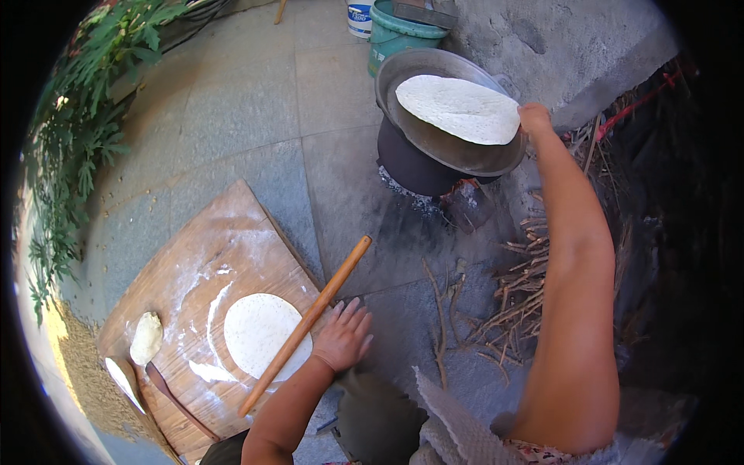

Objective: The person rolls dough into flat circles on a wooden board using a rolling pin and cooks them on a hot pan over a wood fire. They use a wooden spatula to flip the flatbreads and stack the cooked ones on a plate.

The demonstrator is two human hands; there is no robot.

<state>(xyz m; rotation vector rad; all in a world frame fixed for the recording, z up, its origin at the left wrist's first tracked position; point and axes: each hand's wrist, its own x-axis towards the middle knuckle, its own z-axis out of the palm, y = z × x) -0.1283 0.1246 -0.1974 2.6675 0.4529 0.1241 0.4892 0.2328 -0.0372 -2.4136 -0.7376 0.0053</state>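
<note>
My right hand (pixel 533 118) pinches the edge of a thin round flatbread (pixel 459 109) and holds it tilted above a wide metal pan (pixel 427 131). The pan rests on a dark, round stove (pixel 410 160), with embers (pixel 465 195) at its foot. Beside the right edge of a floured wooden board (pixel 244 215), my left hand (pixel 344 336) is palm down with its fingers apart and nothing in it. Close by, a wooden rolling pin (pixel 308 322) lies slantwise over a flat round of dough (pixel 261 328). Part of that round is hidden under the pin.
A lump of dough (pixel 146 339), a flat wooden stick (pixel 177 401) and a scoop of flour (pixel 125 381) are at the board's left. Thin firewood (pixel 526 285) lies under my right arm. A green bucket (pixel 401 32) stands behind the pan, near a concrete wall (pixel 540 46).
</note>
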